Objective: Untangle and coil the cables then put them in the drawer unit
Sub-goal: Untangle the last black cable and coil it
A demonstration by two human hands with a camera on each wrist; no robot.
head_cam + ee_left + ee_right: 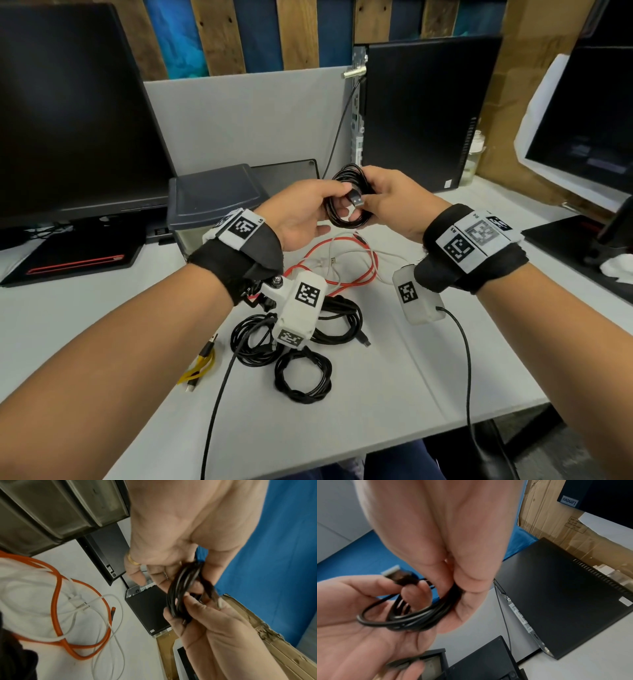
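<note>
Head view: your left hand (301, 212) and right hand (394, 202) both grip that glossy black coiled USB cable (346, 205), plug (356, 198) poking out.

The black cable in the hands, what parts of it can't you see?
- Head view: the far side of the black cable coil is covered by the right hand and left hand.
- Right wrist view: its USB plug is blurred.
- Its other end shows in no view.
</note>
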